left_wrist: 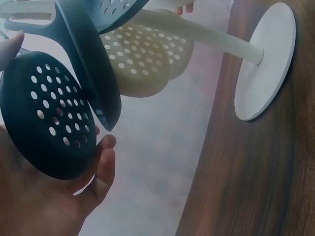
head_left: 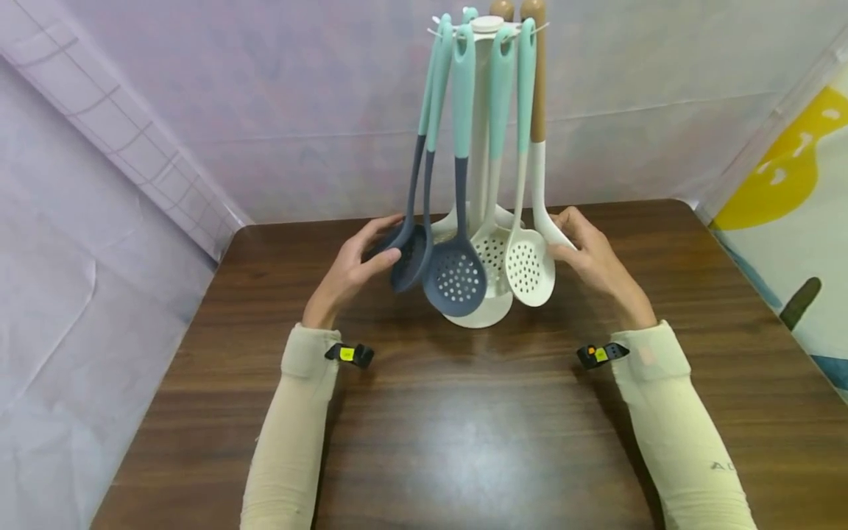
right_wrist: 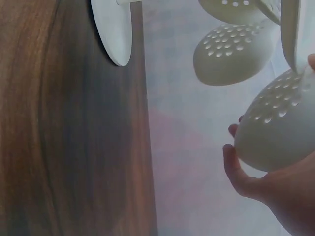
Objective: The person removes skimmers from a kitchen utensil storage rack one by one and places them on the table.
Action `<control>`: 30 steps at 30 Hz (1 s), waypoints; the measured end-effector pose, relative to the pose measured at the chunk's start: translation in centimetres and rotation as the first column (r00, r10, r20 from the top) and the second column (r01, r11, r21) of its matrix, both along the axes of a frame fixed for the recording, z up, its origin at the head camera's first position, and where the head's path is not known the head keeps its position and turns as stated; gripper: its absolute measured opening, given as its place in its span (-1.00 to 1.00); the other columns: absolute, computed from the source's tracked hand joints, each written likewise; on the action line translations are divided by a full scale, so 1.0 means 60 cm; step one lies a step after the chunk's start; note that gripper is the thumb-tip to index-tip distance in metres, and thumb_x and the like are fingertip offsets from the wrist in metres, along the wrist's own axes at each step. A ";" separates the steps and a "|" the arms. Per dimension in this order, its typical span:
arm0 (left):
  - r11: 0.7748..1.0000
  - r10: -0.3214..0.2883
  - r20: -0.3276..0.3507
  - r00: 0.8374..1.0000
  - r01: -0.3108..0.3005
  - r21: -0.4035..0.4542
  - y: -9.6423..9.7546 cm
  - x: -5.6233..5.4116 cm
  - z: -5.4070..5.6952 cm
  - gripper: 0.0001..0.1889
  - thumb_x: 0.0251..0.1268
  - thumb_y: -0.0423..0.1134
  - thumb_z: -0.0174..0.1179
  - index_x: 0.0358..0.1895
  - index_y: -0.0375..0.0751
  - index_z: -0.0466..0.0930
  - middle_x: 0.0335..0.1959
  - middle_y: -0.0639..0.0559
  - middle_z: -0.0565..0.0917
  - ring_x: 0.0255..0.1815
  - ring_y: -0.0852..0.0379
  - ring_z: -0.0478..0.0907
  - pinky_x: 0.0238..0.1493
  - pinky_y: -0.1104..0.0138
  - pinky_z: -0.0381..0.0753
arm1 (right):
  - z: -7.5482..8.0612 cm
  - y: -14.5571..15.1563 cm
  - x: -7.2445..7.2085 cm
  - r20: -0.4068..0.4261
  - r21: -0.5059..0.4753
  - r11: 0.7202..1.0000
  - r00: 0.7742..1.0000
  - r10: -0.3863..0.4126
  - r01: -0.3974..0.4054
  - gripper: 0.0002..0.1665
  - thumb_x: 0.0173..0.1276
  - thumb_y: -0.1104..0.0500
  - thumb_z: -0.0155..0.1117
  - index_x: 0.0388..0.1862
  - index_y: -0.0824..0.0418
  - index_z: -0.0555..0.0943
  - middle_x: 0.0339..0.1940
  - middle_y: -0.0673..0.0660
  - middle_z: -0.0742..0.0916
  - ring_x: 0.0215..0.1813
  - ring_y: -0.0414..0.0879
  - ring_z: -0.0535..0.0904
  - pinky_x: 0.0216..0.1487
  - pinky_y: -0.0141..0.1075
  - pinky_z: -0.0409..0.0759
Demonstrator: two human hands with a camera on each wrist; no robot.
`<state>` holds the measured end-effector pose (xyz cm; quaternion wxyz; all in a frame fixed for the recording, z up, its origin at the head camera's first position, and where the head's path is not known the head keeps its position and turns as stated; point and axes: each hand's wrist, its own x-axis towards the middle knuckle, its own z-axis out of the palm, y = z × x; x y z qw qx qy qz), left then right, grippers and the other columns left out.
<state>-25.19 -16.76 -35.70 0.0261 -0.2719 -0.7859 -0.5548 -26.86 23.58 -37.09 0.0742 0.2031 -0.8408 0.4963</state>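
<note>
A white utensil stand [head_left: 480, 313] stands near the table's back edge, hung all round with kitchen utensils. At its left side my left hand [head_left: 347, 261] holds the perforated head of a dark grey skimmer [left_wrist: 49, 113], thumb on one side and fingers on the other. On the right side my right hand [head_left: 596, 261] holds the perforated head of a white skimmer [right_wrist: 280, 128]. That hand is beside a wooden handle [head_left: 539, 88] with a white neck. Between the hands hang a grey skimmer [head_left: 456, 276] and a white skimmer [head_left: 530, 269], both with mint handles.
The brown wooden table [head_left: 477, 442] extends in front of the stand. Behind it hangs a pale sheet [head_left: 298, 88]. A patterned cloth [head_left: 788, 169] hangs at the right, and white sheeting [head_left: 79, 294] at the left.
</note>
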 end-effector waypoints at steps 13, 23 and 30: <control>0.999 0.037 0.001 0.999 -0.037 -0.018 -0.002 0.015 -0.007 -0.40 0.48 0.01 0.10 0.55 0.10 0.35 0.41 -0.06 0.51 0.39 -0.05 0.45 0.36 -0.17 0.41 | -0.012 -0.002 0.012 0.025 -0.050 0.996 0.997 0.078 -0.077 -0.36 0.56 0.16 0.11 0.58 0.08 0.37 0.32 0.18 0.57 0.20 -0.28 0.49 0.18 -0.42 0.43; 0.999 0.036 0.033 0.999 -0.036 0.007 0.004 0.012 0.002 -0.45 0.52 -0.04 0.07 0.53 0.06 0.39 0.42 -0.06 0.48 0.36 -0.10 0.45 0.35 0.00 0.46 | -0.001 0.011 0.009 -0.027 -0.085 0.993 0.996 0.081 -0.083 -0.46 0.58 0.20 0.01 0.48 0.25 0.45 0.06 -0.11 0.58 0.04 -0.20 0.45 0.06 -0.35 0.41; 0.999 0.035 0.048 0.998 -0.036 0.010 0.005 0.009 0.004 -0.44 0.51 -0.07 0.08 0.53 -0.03 0.40 0.44 -0.09 0.46 0.37 -0.02 0.44 0.36 0.04 0.44 | 0.007 0.033 0.015 0.026 -0.174 0.983 0.998 0.065 -0.059 -0.50 0.52 0.20 -0.07 0.36 -0.03 0.53 -0.07 -0.04 0.58 -0.18 -0.14 0.45 -0.20 -0.34 0.42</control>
